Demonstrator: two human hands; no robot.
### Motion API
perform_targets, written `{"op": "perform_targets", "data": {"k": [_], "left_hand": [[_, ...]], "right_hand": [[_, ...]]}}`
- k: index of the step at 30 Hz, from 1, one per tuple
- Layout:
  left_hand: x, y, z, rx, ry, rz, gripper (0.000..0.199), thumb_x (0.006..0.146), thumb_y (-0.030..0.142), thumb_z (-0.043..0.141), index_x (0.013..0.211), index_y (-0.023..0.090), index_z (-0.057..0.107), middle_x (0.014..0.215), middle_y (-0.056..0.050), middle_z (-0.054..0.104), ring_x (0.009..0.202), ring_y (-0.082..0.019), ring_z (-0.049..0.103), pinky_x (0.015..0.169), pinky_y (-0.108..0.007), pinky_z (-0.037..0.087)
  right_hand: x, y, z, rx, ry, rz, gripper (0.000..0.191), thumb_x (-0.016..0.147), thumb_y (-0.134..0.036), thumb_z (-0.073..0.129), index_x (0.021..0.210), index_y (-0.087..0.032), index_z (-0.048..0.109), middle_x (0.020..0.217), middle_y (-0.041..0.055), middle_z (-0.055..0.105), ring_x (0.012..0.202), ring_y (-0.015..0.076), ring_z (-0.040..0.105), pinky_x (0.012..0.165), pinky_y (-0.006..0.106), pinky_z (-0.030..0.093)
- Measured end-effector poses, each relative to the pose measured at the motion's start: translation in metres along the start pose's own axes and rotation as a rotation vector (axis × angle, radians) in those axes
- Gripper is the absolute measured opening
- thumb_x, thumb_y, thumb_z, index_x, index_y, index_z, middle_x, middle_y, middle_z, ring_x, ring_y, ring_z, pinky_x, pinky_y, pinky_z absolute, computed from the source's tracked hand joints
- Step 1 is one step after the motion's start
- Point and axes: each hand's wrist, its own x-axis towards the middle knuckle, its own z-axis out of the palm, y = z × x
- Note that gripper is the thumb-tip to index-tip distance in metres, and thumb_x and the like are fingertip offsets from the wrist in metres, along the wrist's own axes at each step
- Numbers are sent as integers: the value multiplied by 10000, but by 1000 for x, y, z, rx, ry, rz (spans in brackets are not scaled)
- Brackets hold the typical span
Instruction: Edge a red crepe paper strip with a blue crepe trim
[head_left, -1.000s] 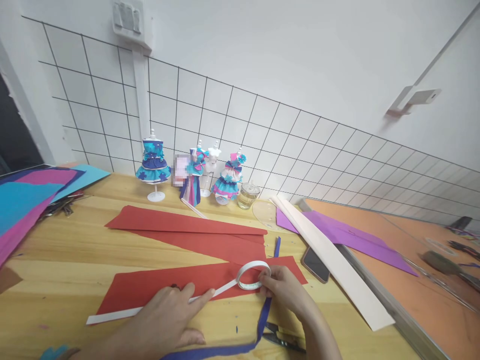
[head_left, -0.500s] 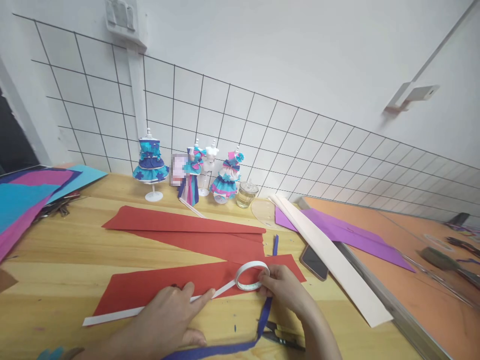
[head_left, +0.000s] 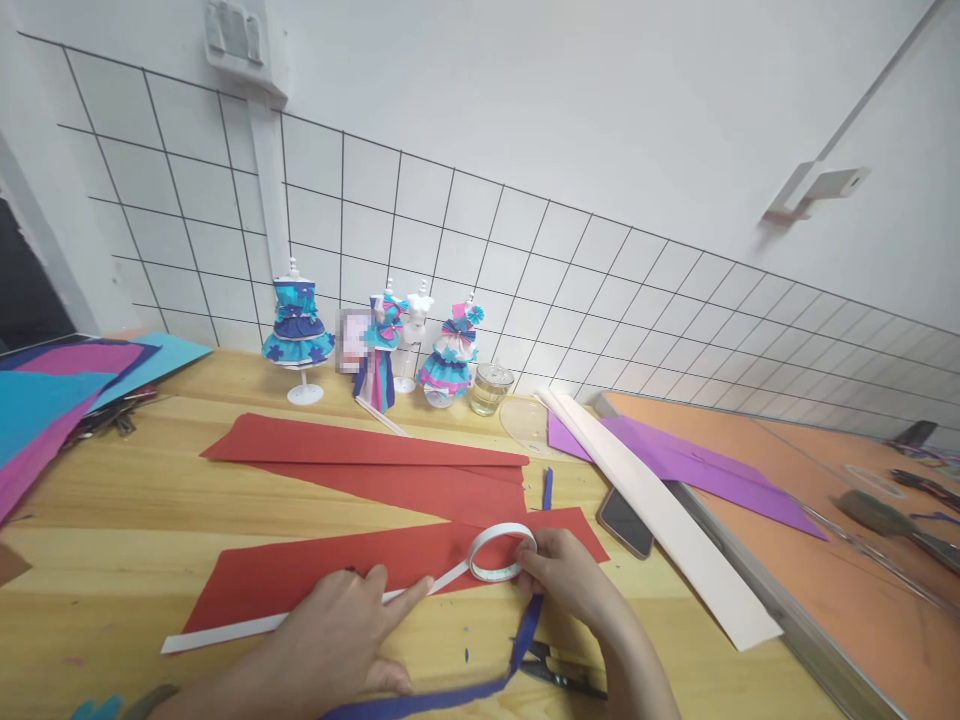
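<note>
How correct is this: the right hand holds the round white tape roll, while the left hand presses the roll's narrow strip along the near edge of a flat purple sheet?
Only the colour is wrong: the head view shows a flat red sheet, not purple. The right hand holds the round white tape roll, and the left hand presses its narrow strip along the near edge.

We see bright, even light across the white wall (head_left: 600,100) and wooden tabletop (head_left: 135,500), with shadows soft — one smudges below the white wall fitting (head_left: 836,184). The tape roll (head_left: 478,549) reads crisp; toward our right edge the wire grid (head_left: 550,200) stretches and the olive-handled tool (head_left: 874,513) blurs — and blocky pixels veil a pinkish object (head_left: 354,340).
</note>
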Motion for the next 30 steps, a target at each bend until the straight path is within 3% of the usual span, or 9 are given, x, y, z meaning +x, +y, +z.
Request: {"op": "perform_targets", "data": {"k": [11,16,20,22,25,27,30], "left_hand": [[1,4,-9,-11,-27,8,819,677,678,528,1368,319,277,902,-173,642,722,-356,615,597,-476,472],[-13,-14,-8,-241,33,-2,844,733,570,561,1408,264,156,1082,-131,630,842,-321,606,710,-441,473],[-32,-31,-1,-345,126,26,648,806,427,526,1380,240,289,1222,-92,569,1000,-279,570,810,-353,447],[-38,-34,7,-256,202,58,511,816,356,525,1303,237,422,1133,-82,610,970,-261,573,778,-321,448],[-39,-38,24,-52,278,93,303,800,174,502,1087,236,578,884,-56,615,777,-215,563,640,-289,426],[-38,-41,38,31,359,109,293,743,98,507,998,214,593,791,-52,567,696,-196,509,588,-283,385],[-36,-48,53,91,483,142,306,704,137,558,1006,181,578,759,-56,529,671,-194,453,578,-300,350]], "right_hand": [[2,5,0,-50,30,4,213,735,-236,432,550,-182,523,516,10,597,521,144,531,522,244,384],[3,5,1,-60,30,-2,212,724,-235,425,543,-184,522,517,19,611,518,150,546,514,242,385],[4,7,1,-66,34,-16,201,710,-233,432,538,-185,524,519,20,616,524,153,556,523,243,393],[5,8,2,-71,39,-20,186,698,-224,431,537,-189,518,514,15,611,525,152,557,518,240,390],[5,10,2,-84,36,-20,164,680,-214,430,539,-191,511,502,10,605,519,151,550,506,236,382],[5,10,3,-96,38,-23,159,686,-217,420,553,-193,504,509,7,606,520,148,545,508,233,380],[4,9,4,-123,37,-25,158,700,-226,414,563,-198,486,517,4,605,508,141,531,497,226,367]]}}
